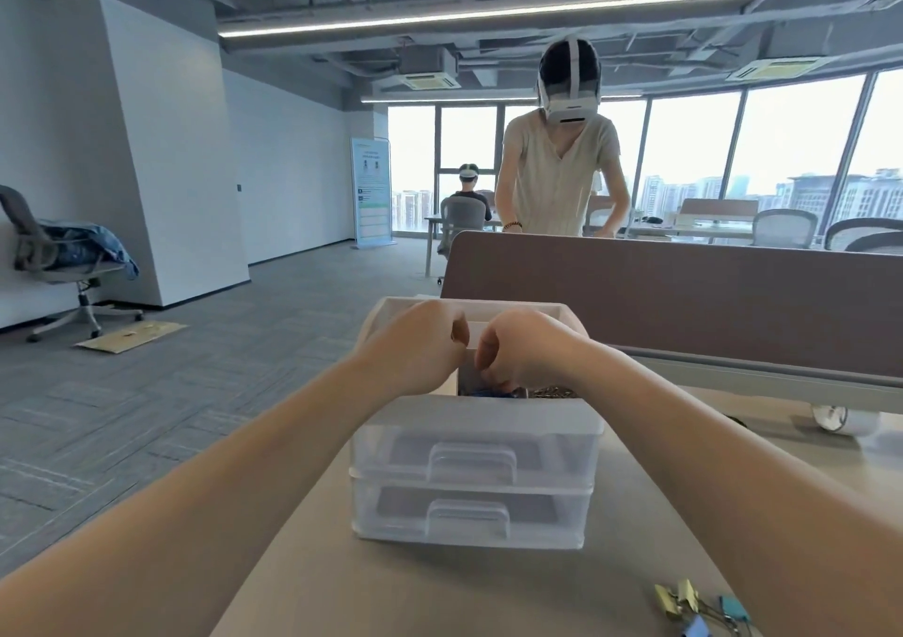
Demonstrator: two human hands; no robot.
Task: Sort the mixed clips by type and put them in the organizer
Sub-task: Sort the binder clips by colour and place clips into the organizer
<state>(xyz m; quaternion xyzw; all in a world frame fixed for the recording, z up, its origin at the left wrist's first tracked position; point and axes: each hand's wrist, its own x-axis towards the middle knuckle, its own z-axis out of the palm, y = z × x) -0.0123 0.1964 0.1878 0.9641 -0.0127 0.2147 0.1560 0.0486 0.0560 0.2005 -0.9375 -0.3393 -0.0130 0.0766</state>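
Noted gold and blue clips (694,604) loose at 5 o'clock on the surface (342,587). Found organizer (469,421) at centre, both drawers (471,460) closed. Saw left hand (415,343) and right hand (525,350) close together, curled over its open top at 12 o'clock. Could not tell whether either gripped anything. Glimpsed blue clips (488,392) and silvery clips (557,392) in the top, under the right hand.
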